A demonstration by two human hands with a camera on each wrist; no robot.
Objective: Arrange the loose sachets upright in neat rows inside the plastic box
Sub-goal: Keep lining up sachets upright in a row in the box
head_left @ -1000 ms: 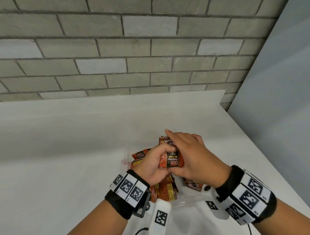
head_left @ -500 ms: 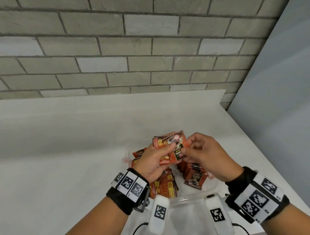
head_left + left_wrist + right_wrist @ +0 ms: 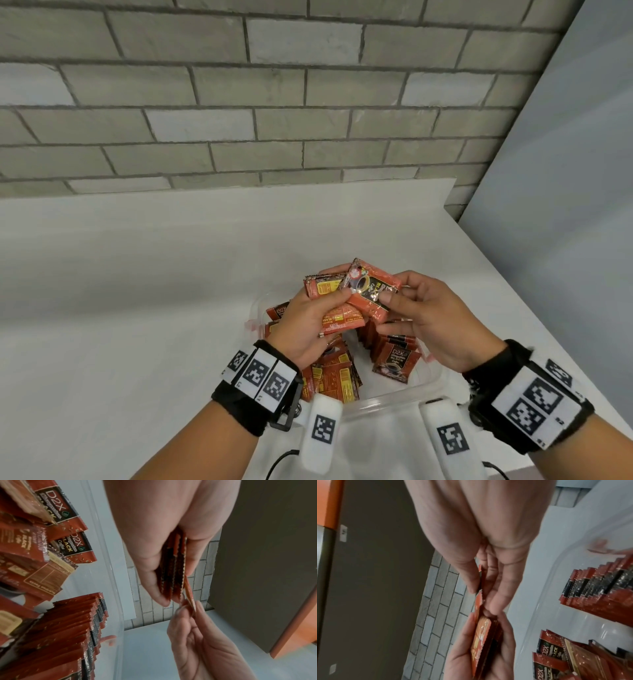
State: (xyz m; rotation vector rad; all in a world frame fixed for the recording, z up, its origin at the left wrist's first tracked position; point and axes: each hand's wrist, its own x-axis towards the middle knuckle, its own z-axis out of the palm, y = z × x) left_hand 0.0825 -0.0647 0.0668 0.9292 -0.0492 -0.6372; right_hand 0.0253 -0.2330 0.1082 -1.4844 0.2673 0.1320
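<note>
Above the clear plastic box [image 3: 387, 400], my left hand [image 3: 337, 299] grips a small stack of red-orange coffee sachets [image 3: 337, 317] edge-on between thumb and fingers [image 3: 150, 574]. My right hand [image 3: 394, 295] pinches a single sachet [image 3: 370, 289] by its corner, tilted against the top of that stack. In the right wrist view that sachet [image 3: 479, 597] touches the stack [image 3: 482, 635]. Inside the box, a row of upright sachets [image 3: 394, 356] stands on the right, seen in the left wrist view as the row [image 3: 72, 628]. Loose sachets [image 3: 337, 377] lie jumbled on the left.
The box sits near the front of a white table [image 3: 137, 291], whose right edge [image 3: 548, 308] runs diagonally close to my right hand. A grey brick wall [image 3: 274, 102] stands behind, and a grey panel [image 3: 565, 171] on the right. Two white tagged mounts [image 3: 322, 431] hang below my wrists.
A second ago both hands cupped one stack together. The right hand has since drawn off to the right, and it now pinches one sachet, tilted, at the top of the stack.
</note>
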